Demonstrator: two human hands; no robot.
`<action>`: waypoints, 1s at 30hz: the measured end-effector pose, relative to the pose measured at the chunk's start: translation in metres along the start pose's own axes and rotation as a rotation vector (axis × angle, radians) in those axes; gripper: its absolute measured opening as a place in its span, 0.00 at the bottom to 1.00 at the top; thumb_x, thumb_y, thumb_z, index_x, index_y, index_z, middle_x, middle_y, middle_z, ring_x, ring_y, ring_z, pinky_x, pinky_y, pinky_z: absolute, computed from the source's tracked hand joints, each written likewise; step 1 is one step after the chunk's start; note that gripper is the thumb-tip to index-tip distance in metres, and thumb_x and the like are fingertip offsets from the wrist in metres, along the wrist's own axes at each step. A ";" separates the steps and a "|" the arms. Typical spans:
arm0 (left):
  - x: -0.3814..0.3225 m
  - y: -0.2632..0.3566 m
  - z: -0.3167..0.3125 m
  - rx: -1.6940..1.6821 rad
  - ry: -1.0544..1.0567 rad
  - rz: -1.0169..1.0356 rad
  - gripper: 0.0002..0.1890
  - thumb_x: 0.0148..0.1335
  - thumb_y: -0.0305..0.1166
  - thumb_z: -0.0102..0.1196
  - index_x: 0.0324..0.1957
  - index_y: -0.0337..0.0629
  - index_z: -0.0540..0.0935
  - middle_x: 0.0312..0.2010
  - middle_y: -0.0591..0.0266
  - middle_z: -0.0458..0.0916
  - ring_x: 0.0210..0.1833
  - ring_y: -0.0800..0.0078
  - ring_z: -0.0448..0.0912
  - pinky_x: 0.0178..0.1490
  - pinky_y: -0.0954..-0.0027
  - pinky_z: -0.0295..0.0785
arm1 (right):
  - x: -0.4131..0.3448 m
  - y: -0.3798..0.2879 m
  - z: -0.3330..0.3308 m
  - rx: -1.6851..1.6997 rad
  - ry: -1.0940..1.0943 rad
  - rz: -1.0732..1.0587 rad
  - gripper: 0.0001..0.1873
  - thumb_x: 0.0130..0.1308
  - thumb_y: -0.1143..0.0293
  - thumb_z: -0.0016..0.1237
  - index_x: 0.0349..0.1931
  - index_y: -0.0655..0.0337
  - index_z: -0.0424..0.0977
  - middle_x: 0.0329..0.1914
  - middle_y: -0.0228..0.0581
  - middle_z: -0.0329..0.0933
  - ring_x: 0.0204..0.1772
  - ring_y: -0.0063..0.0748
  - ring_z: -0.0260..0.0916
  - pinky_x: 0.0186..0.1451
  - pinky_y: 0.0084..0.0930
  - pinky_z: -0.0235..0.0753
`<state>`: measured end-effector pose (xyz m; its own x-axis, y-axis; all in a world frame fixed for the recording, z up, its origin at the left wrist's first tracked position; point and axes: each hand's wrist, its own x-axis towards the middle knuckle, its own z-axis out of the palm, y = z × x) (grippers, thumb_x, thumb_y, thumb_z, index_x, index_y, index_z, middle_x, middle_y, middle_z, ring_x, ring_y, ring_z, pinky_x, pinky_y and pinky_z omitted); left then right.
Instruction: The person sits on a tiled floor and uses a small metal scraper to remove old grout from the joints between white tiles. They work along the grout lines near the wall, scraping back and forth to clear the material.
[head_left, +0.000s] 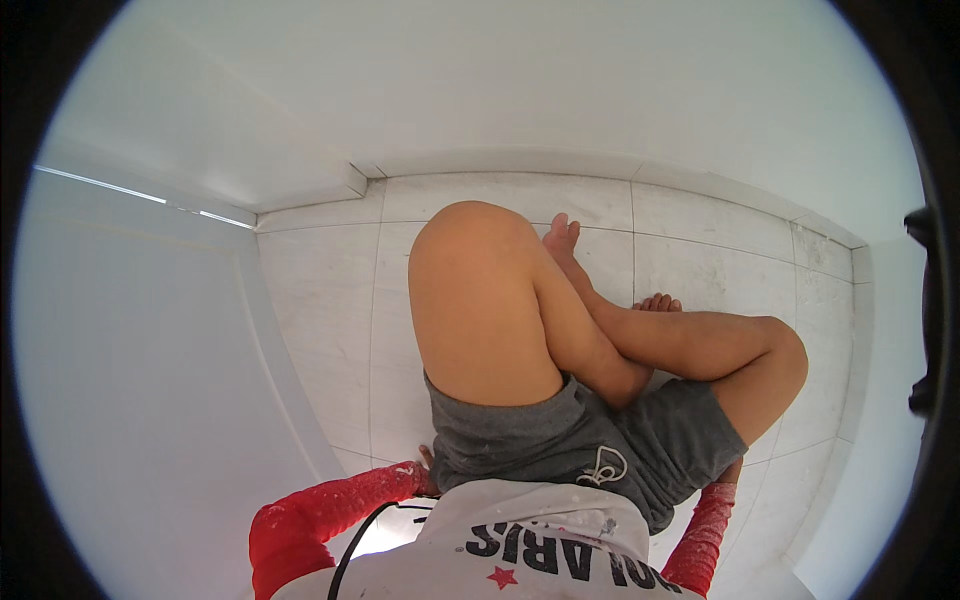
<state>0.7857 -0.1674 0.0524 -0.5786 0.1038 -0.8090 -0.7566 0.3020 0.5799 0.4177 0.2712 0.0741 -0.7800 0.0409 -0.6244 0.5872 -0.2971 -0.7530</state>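
Observation:
I sit on a pale tiled floor (319, 300) with my legs bent and crossed at the shins. My left hand (427, 457) is down beside the left hip, mostly hidden by the grey shorts (502, 439); a finger shows against the tiles. At the other hip, only a small part of my right hand (732, 471) or wrist comes out below the leg of the shorts. Red sleeves, dusted with white marks, cover both forearms. Whether either hand holds anything is hidden. A pale drawstring (606, 466) hangs loose at the waist.
A white wall (525, 82) with a low tiled skirting (517, 161) runs ahead. Close on the left stands a pale door-like panel (150, 322) with a bright gap along its edge. Another wall (889, 337) rises at the right. A black cable (352, 547) loops by my left side.

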 end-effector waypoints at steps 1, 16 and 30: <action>0.000 0.000 0.000 0.004 -0.003 -0.001 0.32 0.65 0.48 0.49 0.69 0.48 0.65 0.69 0.52 0.64 0.72 0.53 0.60 0.72 0.54 0.55 | 0.003 0.001 -0.005 0.016 -0.022 -0.012 0.23 0.72 0.61 0.36 0.60 0.66 0.68 0.61 0.50 0.72 0.63 0.47 0.69 0.64 0.42 0.70; -0.012 -0.006 -0.119 0.393 -0.327 0.023 0.31 0.65 0.47 0.49 0.69 0.48 0.66 0.68 0.52 0.65 0.72 0.53 0.61 0.72 0.55 0.56 | -0.085 -0.225 0.011 -0.280 0.632 -1.003 0.19 0.73 0.59 0.45 0.53 0.64 0.74 0.43 0.31 0.74 0.38 0.20 0.69 0.43 0.20 0.71; 0.067 0.296 -0.189 -0.538 0.306 0.679 0.30 0.73 0.50 0.35 0.54 0.30 0.76 0.49 0.56 0.79 0.52 0.65 0.76 0.59 0.62 0.69 | -0.090 -0.039 0.356 -0.927 -0.095 -1.305 0.13 0.51 0.80 0.58 0.40 0.62 0.80 0.40 0.41 0.76 0.47 0.39 0.77 0.51 0.30 0.76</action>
<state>0.4650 -0.2499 0.1878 -0.9479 -0.1813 -0.2618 -0.2200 -0.2214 0.9500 0.3884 -0.0606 0.2333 -0.8185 -0.2759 0.5039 -0.5648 0.5468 -0.6181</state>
